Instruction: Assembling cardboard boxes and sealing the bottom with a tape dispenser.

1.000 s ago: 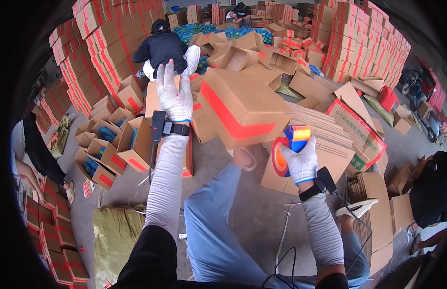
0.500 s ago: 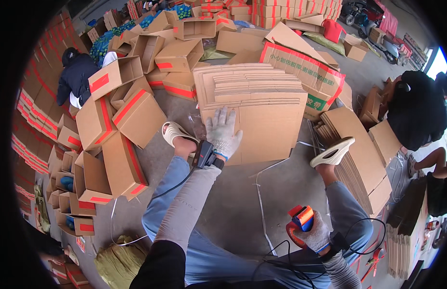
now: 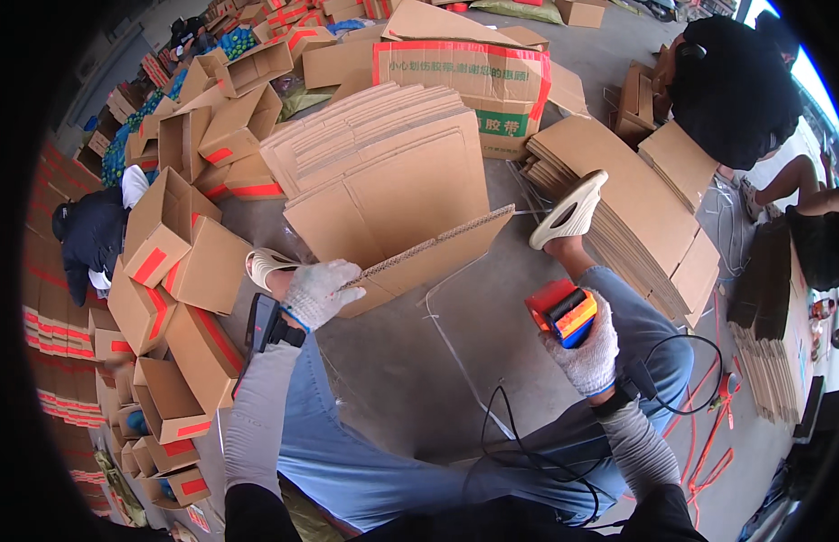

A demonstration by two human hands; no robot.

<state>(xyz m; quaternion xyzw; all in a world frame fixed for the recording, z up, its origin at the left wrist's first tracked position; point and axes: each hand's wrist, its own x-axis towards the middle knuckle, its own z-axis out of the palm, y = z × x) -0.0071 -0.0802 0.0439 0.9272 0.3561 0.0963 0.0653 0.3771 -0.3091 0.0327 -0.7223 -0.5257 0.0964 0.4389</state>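
Observation:
My left hand [image 3: 320, 294], in a whitish work glove, is closed on the left end of a flat cardboard box [image 3: 437, 256], which tilts toward me off the front of a stack. Behind it leans the stack of flattened boxes [image 3: 383, 163]. In my gloved right hand [image 3: 589, 350] is a tape dispenser [image 3: 564, 312] with red, orange and blue parts and a red roll of tape. It is raised above my right thigh, apart from the cardboard. The fingers of my left hand that lie behind the box edge are hidden.
A second stack of flat boxes [image 3: 632, 217] lies under my right foot. Taped open boxes [image 3: 180, 397] pile up at the left. A large printed carton [image 3: 464, 77] stands behind the stack. Two people work nearby: one left [image 3: 94, 230], one right [image 3: 731, 90]. Black cables [image 3: 514, 434] cross my lap.
My left hand has gone from lying flat on the stack to gripping a box, whose top now tilts toward me. The right hand has lifted the tape dispenser. The view has shifted.

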